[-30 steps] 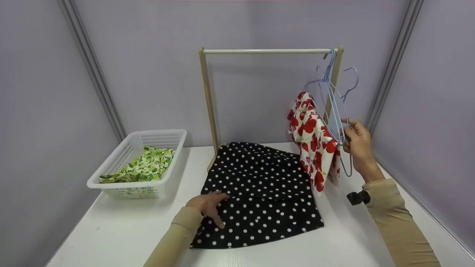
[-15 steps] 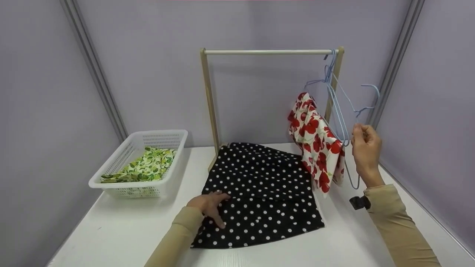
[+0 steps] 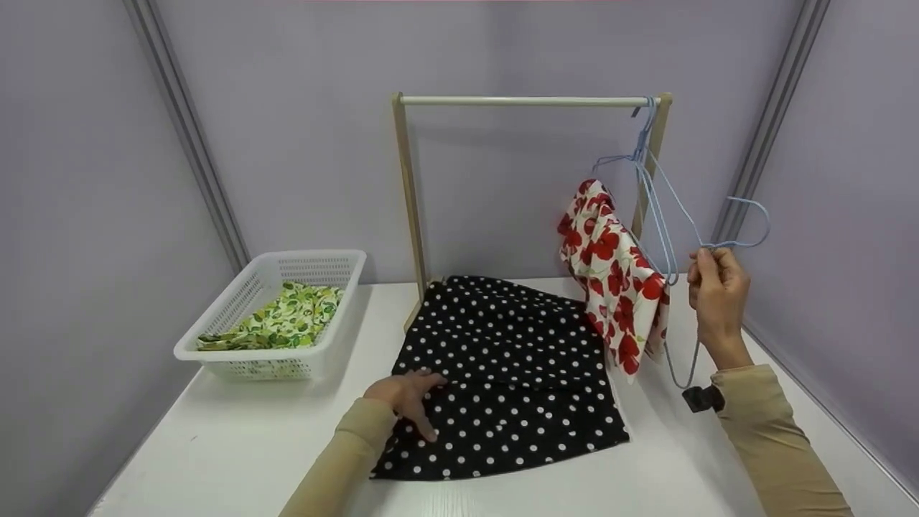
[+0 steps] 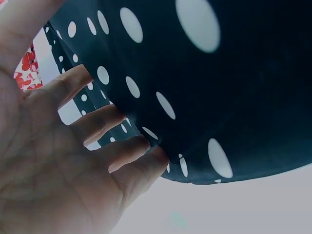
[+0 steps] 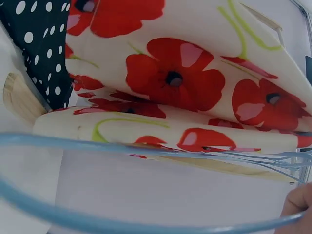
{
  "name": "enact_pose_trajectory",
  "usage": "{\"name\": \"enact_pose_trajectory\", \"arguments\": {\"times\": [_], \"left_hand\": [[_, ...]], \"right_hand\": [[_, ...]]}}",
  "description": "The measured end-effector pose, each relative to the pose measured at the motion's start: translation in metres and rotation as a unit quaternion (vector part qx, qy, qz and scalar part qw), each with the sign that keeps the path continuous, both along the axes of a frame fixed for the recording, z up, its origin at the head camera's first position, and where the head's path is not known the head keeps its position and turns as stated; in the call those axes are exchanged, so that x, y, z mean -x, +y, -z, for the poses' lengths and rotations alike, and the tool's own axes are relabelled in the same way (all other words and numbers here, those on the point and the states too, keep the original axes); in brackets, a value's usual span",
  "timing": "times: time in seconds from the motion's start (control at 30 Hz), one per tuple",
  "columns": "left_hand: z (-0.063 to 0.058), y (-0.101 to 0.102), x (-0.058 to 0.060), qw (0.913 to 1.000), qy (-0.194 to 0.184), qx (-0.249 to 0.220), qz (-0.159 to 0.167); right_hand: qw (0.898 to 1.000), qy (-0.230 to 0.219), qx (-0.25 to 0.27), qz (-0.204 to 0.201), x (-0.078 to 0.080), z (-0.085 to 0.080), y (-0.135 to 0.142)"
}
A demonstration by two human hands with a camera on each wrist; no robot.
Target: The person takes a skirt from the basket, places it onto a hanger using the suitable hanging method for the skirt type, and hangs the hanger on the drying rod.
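A black cloth with white polka dots (image 3: pixel 502 373) lies spread on the table in front of the rack. On its left edge rests my left hand (image 3: pixel 406 401), fingers and thumb spread; the left wrist view shows the fingertips touching the dotted fabric (image 4: pixel 146 97). My right hand (image 3: pixel 720 291) pinches a light blue wire hanger (image 3: pixel 747 243) just below its hook, off the rail at the right. Its lower loop (image 5: pixel 73 214) crosses the right wrist view. Beside it, a white cloth with red flowers (image 3: pixel 610 266) hangs on another blue hanger (image 3: pixel 657 215).
A clothes rack with wooden legs and a white rail (image 3: pixel 524 100) stands at the back. On the left sits a white perforated basket (image 3: pixel 248 357) holding a green-and-yellow patterned cloth (image 3: pixel 294 316). Walls enclose the white table (image 3: pixel 244 445) at the back and sides.
My right hand has drawn the hanger away from the others, to the right and slightly down, its hook tilting over to the right. The left hand stays in place on the dotted cloth.
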State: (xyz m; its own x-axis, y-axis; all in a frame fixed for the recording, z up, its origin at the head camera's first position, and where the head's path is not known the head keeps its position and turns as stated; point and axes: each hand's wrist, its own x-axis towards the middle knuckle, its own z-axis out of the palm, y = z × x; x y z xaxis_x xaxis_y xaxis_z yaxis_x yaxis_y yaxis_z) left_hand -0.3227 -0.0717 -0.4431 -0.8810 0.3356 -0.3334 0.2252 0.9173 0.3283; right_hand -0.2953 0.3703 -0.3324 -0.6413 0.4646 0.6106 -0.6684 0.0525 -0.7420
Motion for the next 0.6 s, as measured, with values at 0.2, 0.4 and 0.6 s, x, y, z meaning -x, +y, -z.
{"name": "enact_pose_trajectory", "arguments": {"times": [0.2,0.4,0.6], "left_hand": [[0.0,0.0,-0.001,1.0,-0.001,-0.004,-0.005],[0.0,0.001,0.002,1.0,-0.005,0.002,-0.003],[-0.001,0.001,0.002,0.9999,-0.012,0.009,-0.006]], "right_hand": [[0.997,-0.002,0.013,0.077,-0.001,0.001,0.005],[0.994,0.058,0.081,0.051,-0.005,-0.002,0.011],[0.989,0.093,0.117,0.017,-0.008,-0.003,0.014]]}}
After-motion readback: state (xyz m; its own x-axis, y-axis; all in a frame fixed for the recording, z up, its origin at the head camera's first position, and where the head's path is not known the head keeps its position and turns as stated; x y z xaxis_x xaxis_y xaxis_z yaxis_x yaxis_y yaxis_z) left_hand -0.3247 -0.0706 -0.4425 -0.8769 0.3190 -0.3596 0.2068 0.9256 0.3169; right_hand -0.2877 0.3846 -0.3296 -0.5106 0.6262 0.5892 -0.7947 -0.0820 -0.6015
